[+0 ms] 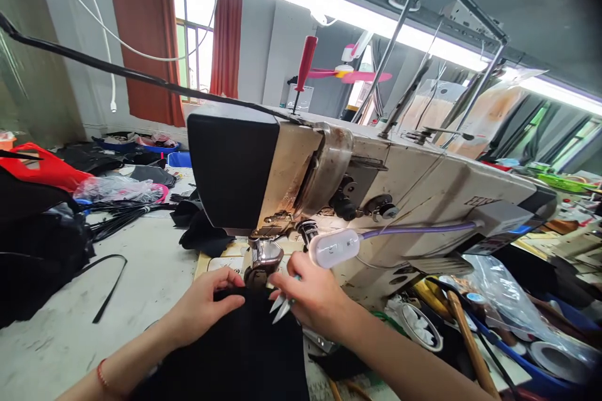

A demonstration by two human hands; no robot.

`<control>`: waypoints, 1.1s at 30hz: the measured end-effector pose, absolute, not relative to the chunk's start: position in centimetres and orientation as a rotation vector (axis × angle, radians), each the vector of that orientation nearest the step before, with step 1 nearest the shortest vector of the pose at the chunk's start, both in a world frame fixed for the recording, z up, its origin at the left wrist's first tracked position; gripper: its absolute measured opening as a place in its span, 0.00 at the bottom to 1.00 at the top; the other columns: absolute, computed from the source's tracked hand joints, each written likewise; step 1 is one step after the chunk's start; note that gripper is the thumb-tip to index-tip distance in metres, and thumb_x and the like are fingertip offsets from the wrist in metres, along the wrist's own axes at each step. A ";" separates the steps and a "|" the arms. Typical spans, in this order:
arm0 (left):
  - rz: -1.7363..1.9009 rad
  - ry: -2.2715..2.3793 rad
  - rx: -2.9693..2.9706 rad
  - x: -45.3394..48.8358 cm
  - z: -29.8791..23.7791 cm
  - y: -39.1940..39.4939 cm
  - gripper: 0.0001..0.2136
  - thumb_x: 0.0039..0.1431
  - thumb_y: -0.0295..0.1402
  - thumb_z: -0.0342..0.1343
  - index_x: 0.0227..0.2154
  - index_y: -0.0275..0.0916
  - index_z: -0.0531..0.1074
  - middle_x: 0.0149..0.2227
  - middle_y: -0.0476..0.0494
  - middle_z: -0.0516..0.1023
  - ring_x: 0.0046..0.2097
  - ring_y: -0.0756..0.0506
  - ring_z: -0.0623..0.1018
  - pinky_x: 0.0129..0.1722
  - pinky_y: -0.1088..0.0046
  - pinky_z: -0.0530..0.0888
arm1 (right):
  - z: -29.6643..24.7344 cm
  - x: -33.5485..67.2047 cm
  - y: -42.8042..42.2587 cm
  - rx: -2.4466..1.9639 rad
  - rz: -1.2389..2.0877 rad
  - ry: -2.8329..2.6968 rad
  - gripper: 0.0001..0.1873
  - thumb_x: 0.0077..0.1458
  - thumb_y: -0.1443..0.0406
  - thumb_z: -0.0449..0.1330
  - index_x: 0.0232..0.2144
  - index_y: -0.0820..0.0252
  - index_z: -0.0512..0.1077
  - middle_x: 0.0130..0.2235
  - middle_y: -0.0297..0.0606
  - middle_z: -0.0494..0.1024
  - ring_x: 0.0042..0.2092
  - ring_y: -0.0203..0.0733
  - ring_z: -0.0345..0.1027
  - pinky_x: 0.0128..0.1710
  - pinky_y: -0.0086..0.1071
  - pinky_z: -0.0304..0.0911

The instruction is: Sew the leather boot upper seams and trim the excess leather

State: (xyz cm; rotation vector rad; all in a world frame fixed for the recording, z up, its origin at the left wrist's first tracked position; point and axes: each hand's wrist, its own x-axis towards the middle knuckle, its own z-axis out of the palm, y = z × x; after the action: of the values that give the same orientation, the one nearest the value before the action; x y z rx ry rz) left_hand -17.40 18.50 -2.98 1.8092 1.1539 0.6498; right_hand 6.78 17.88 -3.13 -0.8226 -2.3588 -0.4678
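Black fabric (254, 351) lies under the needle area of a sewing machine (399, 200) and hangs down toward me. My left hand (207, 301) pinches the fabric's edge between thumb and fingers, just left of the presser foot (258, 276). On the other side of the foot, my right hand (310, 294) is closed round small thread snips (282, 308), their blades pointing down and left over the fabric. Its fingertips are close to the foot; whether they also grip the cloth I cannot tell. The needle itself is hidden.
A lamp (335, 248) on a purple flexible neck sits just above my right hand. A red-handled screwdriver (306, 66) stands upright on the machine's top. Black fabric pieces (202, 232) and a black strap (110, 288) lie to the left. At right, a blue tray (527, 360) holds tape and plastic.
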 end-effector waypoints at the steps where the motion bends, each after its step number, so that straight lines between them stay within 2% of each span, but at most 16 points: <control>1: 0.623 1.116 1.794 -17.3 -2.8 18.5 0.10 0.52 0.39 0.56 0.34 0.39 0.73 0.35 0.46 0.78 0.40 0.42 0.75 0.42 0.66 0.70 | -3.4 6.4 18.0 -0.825 -0.446 -2.395 0.07 0.64 0.64 0.55 0.41 0.57 0.73 0.31 0.36 0.67 0.30 0.38 0.57 0.27 0.30 0.47; 3: 0.568 1.106 1.816 -17.0 -2.6 18.5 0.10 0.52 0.40 0.56 0.32 0.39 0.75 0.35 0.45 0.80 0.40 0.42 0.76 0.41 0.67 0.70 | -3.6 5.5 18.4 -0.787 -0.437 -2.498 0.06 0.62 0.64 0.57 0.38 0.59 0.72 0.30 0.36 0.67 0.29 0.37 0.57 0.26 0.30 0.47; 6: 0.519 1.219 1.940 -16.4 -2.6 18.3 0.10 0.54 0.39 0.54 0.29 0.40 0.76 0.32 0.46 0.80 0.37 0.42 0.76 0.37 0.69 0.68 | -3.6 4.3 19.4 -0.682 -0.443 -2.597 0.10 0.61 0.61 0.58 0.31 0.62 0.69 0.30 0.37 0.69 0.29 0.38 0.60 0.28 0.31 0.51; 11: 0.540 1.451 2.037 -15.6 -3.5 18.3 0.03 0.47 0.30 0.53 0.23 0.39 0.71 0.28 0.42 0.78 0.34 0.39 0.74 0.33 0.66 0.61 | -4.0 2.6 20.1 -0.417 -0.483 -2.641 0.11 0.62 0.71 0.51 0.28 0.60 0.66 0.26 0.34 0.68 0.27 0.37 0.59 0.28 0.32 0.52; 13: 0.556 1.452 1.999 -15.5 -3.9 18.5 0.02 0.45 0.29 0.54 0.22 0.39 0.71 0.28 0.41 0.77 0.34 0.38 0.73 0.33 0.65 0.60 | -4.1 2.4 19.7 -0.425 -0.419 -2.572 0.11 0.63 0.71 0.51 0.28 0.59 0.66 0.26 0.33 0.68 0.27 0.37 0.59 0.28 0.32 0.53; 15: 0.565 1.378 1.916 -15.8 -4.3 18.8 0.03 0.46 0.32 0.55 0.23 0.39 0.71 0.28 0.43 0.77 0.35 0.39 0.74 0.34 0.66 0.62 | -4.3 2.7 18.8 -0.585 -0.330 -2.427 0.08 0.65 0.64 0.52 0.35 0.60 0.69 0.29 0.35 0.70 0.29 0.39 0.62 0.28 0.32 0.56; 17: 0.561 1.280 1.786 -16.4 -4.8 18.9 0.08 0.48 0.38 0.56 0.26 0.39 0.73 0.29 0.46 0.78 0.36 0.41 0.75 0.35 0.67 0.66 | -4.6 3.3 17.4 -0.812 -0.197 -2.241 0.19 0.65 0.54 0.53 0.49 0.64 0.66 0.36 0.42 0.72 0.35 0.44 0.66 0.32 0.34 0.61; 18: 0.551 1.238 1.711 -16.8 -5.0 18.9 0.11 0.48 0.41 0.57 0.28 0.38 0.74 0.30 0.46 0.78 0.36 0.42 0.75 0.35 0.68 0.68 | -4.9 3.7 16.7 -0.898 -0.112 -2.161 0.24 0.65 0.51 0.52 0.52 0.65 0.64 0.39 0.45 0.72 0.38 0.46 0.67 0.35 0.36 0.63; 19: 0.540 1.202 1.639 -17.1 -5.3 18.9 0.14 0.48 0.43 0.58 0.31 0.37 0.74 0.31 0.45 0.79 0.36 0.42 0.76 0.35 0.68 0.69 | -5.4 4.0 16.0 -0.959 -0.006 -2.097 0.24 0.66 0.50 0.51 0.53 0.63 0.64 0.40 0.46 0.72 0.39 0.46 0.68 0.37 0.36 0.64; 22: 0.511 1.138 1.483 -17.9 -5.7 18.5 0.19 0.45 0.45 0.61 0.35 0.35 0.74 0.33 0.44 0.80 0.35 0.43 0.77 0.35 0.68 0.71 | -7.6 4.6 14.7 -1.052 0.279 -2.027 0.13 0.68 0.57 0.49 0.45 0.58 0.69 0.37 0.40 0.74 0.38 0.42 0.69 0.37 0.34 0.63; 24: 0.506 1.128 1.437 -18.0 -5.8 18.2 0.19 0.44 0.44 0.63 0.35 0.35 0.74 0.32 0.44 0.79 0.35 0.44 0.76 0.35 0.69 0.71 | -9.1 4.5 14.5 -1.096 0.363 -2.023 0.10 0.66 0.60 0.53 0.43 0.58 0.70 0.36 0.39 0.75 0.37 0.42 0.69 0.37 0.33 0.63; 33: 0.531 1.100 1.268 -18.0 -6.0 17.9 0.20 0.42 0.45 0.68 0.31 0.34 0.73 0.27 0.49 0.75 0.29 0.49 0.71 0.30 0.74 0.65 | -9.6 3.9 15.6 -0.983 0.216 -1.997 0.11 0.64 0.60 0.56 0.42 0.61 0.72 0.33 0.39 0.75 0.35 0.41 0.68 0.34 0.32 0.60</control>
State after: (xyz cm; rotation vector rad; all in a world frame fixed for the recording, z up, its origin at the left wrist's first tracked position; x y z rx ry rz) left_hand -17.95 17.92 -5.96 1.2675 1.0998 0.5307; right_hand 3.87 15.60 -9.65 -0.9829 -1.9967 0.2163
